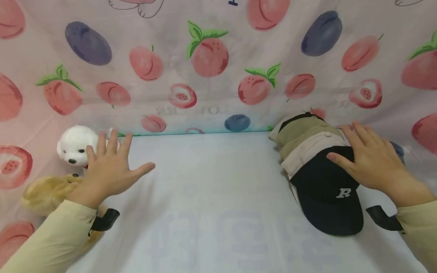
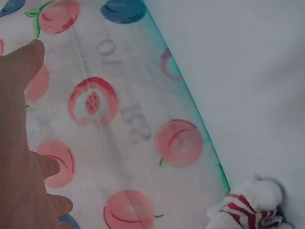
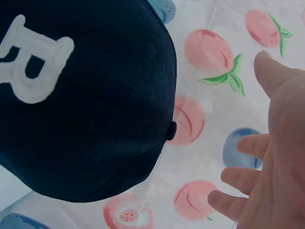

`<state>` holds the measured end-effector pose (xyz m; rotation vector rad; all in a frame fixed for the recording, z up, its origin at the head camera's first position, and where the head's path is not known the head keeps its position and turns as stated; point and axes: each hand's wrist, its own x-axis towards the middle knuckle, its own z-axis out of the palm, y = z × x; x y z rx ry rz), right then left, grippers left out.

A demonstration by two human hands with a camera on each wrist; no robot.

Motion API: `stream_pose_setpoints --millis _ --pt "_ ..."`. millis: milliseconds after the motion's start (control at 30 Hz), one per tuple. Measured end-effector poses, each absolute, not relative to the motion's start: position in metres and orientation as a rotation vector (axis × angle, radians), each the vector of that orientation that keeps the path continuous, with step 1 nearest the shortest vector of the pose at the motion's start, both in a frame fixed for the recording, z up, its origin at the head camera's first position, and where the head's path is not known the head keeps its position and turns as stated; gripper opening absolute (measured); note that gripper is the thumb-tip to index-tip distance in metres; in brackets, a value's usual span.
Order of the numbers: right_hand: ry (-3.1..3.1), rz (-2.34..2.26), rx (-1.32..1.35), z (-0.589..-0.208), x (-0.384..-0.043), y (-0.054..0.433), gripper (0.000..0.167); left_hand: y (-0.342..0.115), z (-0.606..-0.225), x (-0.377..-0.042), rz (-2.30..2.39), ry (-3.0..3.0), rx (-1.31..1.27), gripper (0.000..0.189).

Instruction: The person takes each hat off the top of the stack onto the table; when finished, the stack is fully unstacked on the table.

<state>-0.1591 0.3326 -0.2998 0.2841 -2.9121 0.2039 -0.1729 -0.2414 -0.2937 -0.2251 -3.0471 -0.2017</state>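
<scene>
My left hand (image 1: 110, 169) and right hand (image 1: 377, 166) splayed, gripping nothing, near plush toys (image 1: 77, 142) at the left of the surface (image 1: 213, 193) and caps (image 1: 324, 176) toward its right edge, overlapped probably to save room.

long pale beige sleeves (image 1: 40, 250) bear curved black pieces (image 1: 105, 220).
</scene>
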Motion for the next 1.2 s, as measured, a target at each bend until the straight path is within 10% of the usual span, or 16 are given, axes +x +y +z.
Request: stream_pose_setpoints --millis 1200 --pt "-2.746 0.682 0.098 -0.341 -0.134 0.384 0.105 -0.105 -0.360 -0.190 -0.918 -2.628 -0.713 0.091"
